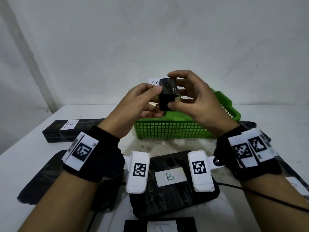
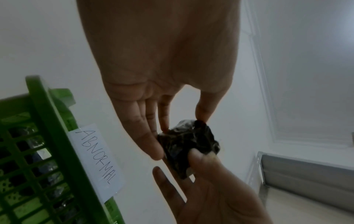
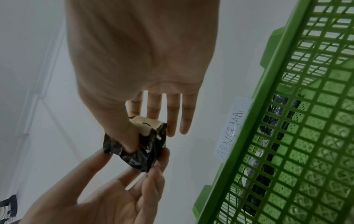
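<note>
A small block wrapped in black plastic (image 1: 167,95) is held up over the green mesh basket (image 1: 172,129). My left hand (image 1: 154,100) pinches its left side between thumb and fingers. My right hand (image 1: 181,92) grips it from the right, index finger on top and thumb low on the front. In the left wrist view the wrapped block (image 2: 187,145) sits between the fingertips of both hands. In the right wrist view the block (image 3: 145,145) has a bare beige end (image 3: 146,126) showing, and my right thumb presses into the loose wrap.
The basket carries a paper label reading ABNORMAL (image 2: 95,160) on its far rim and holds several dark wrapped items. Black wrapped packs labelled B lie on the white table (image 1: 267,118), one near me (image 1: 170,176) and one at the left (image 1: 68,124). Another labelled pack (image 1: 160,225) lies at the front edge.
</note>
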`<state>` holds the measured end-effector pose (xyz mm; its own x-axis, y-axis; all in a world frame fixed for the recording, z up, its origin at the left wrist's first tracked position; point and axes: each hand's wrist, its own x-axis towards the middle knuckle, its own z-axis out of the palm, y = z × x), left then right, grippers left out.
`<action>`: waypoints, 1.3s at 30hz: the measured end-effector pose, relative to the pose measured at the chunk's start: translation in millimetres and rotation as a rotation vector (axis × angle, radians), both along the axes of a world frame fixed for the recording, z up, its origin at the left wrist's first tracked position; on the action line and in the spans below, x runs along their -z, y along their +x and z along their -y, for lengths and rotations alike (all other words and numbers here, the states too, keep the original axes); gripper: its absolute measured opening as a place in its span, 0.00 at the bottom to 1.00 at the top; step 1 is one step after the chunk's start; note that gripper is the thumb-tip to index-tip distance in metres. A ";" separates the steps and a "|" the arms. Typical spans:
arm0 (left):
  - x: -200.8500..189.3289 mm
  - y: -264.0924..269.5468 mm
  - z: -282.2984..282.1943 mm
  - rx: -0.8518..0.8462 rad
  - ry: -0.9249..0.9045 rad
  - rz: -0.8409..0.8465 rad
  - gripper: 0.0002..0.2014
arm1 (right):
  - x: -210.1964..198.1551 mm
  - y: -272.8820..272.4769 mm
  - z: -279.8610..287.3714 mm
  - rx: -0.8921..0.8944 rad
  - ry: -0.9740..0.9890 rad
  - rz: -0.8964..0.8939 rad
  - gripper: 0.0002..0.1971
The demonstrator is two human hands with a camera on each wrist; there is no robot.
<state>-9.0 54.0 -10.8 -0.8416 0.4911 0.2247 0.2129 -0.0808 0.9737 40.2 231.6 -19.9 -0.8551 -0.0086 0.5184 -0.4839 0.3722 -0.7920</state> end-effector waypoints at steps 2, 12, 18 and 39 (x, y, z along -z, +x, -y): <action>0.7 -1.0 0.9 -0.016 0.025 -0.013 0.08 | -0.8 1.9 -2.6 -0.056 0.036 0.054 0.42; 3.1 -0.3 1.2 -0.040 -0.044 -0.213 0.16 | -4.0 -3.3 -5.1 0.116 -0.019 0.159 0.25; 3.0 5.4 0.3 0.007 -0.064 -0.287 0.17 | 1.4 -2.8 7.7 0.195 -0.067 -0.045 0.18; 3.0 -0.3 3.6 0.017 -0.028 -0.520 0.25 | -8.8 0.9 7.3 0.056 -0.171 0.040 0.03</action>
